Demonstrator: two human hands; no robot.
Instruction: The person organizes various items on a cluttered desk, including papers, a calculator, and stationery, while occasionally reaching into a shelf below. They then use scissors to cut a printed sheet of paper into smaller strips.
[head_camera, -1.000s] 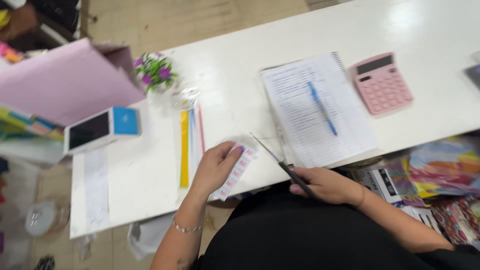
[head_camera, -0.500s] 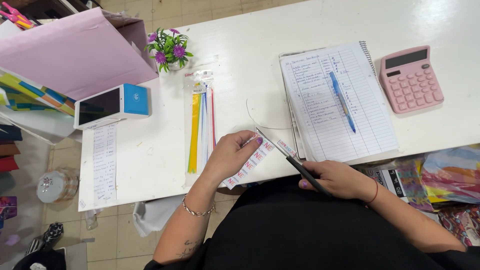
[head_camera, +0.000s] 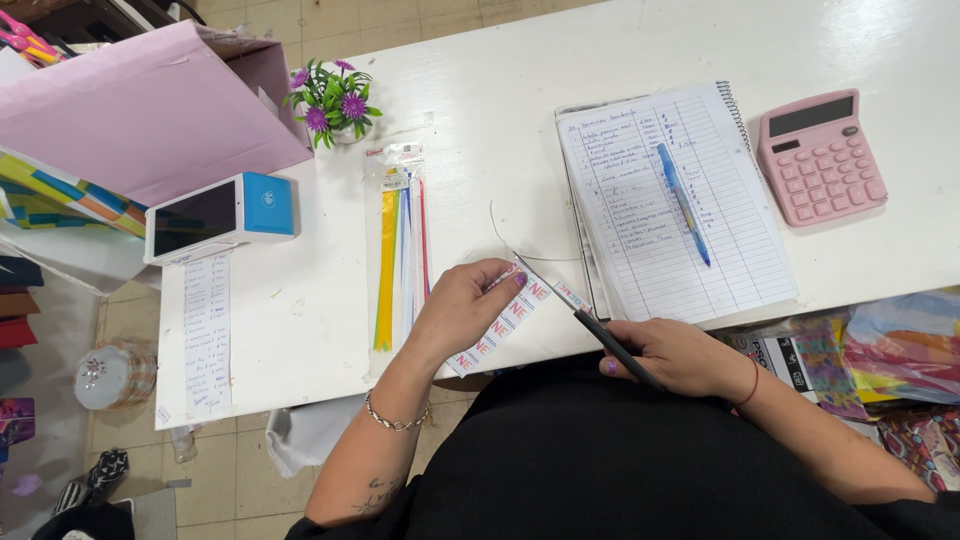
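Left hand pinching label strip at its upper end, strip lying slantwise at near edge of tabletop. Right hand wrapped shut on scissors, blades across strip's top. Just left: clear packet holding coloured strips, yellow widest. Right: notebook, blue pen on it; pink calculator beyond. Far left: card reader, paper slip, flower pot, pink box, contents hidden.

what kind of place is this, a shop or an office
Probably a small shop counter, perhaps stationery or gifts: a card payment terminal, a pink calculator and a handwritten ledger notebook sit on the white table.
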